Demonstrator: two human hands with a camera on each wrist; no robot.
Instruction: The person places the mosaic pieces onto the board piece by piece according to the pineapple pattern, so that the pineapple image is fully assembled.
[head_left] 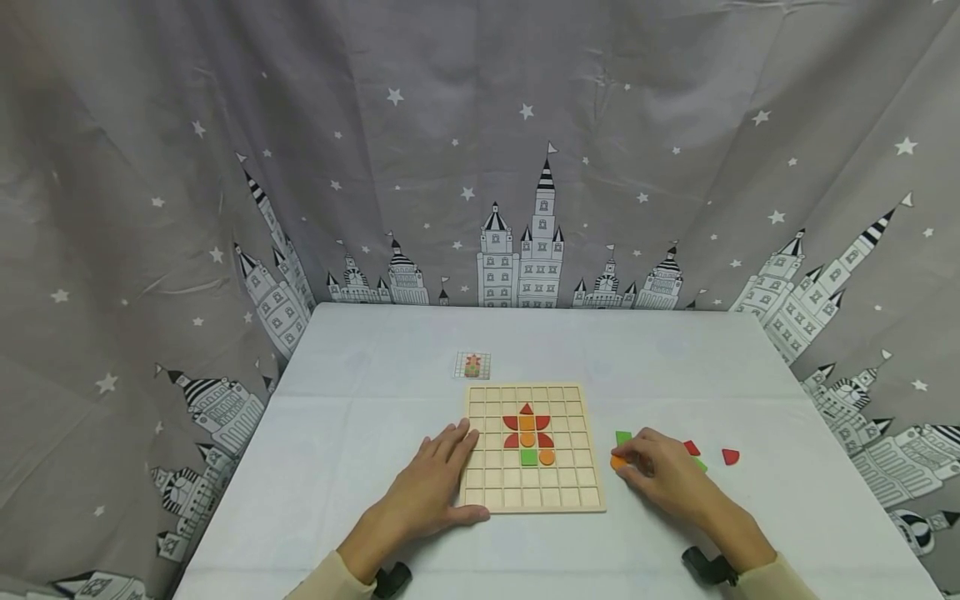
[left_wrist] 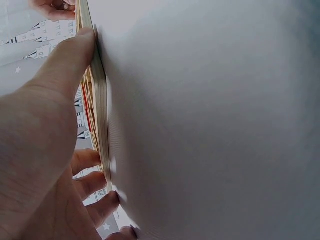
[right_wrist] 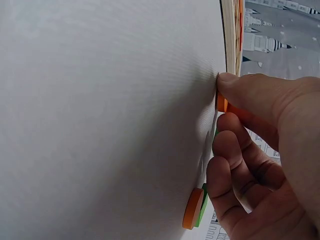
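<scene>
A wooden grid board [head_left: 480,492] lies on the table with a pattern of red, orange and green pieces in its squares. My left hand [head_left: 431,483] rests along the board's left edge, fingers spread and thumb at the near corner; the left wrist view shows the thumb [left_wrist: 75,55] on the edge. Just right of the board, my right hand [head_left: 663,471] pinches an orange disc [head_left: 617,462] between thumb and forefinger, low at the table. A green square [head_left: 623,437] lies beyond those fingertips. On the board, an orange disc [head_left: 547,457] sits beside a green square [head_left: 528,457].
Behind the board lies a small pattern card [head_left: 472,365]. Right of the right hand are red pieces [head_left: 731,457] and a green piece [head_left: 701,464], partly hidden. Another orange disc [right_wrist: 192,208] shows under the right hand. A grey castle-print curtain [head_left: 420,125] surrounds the table.
</scene>
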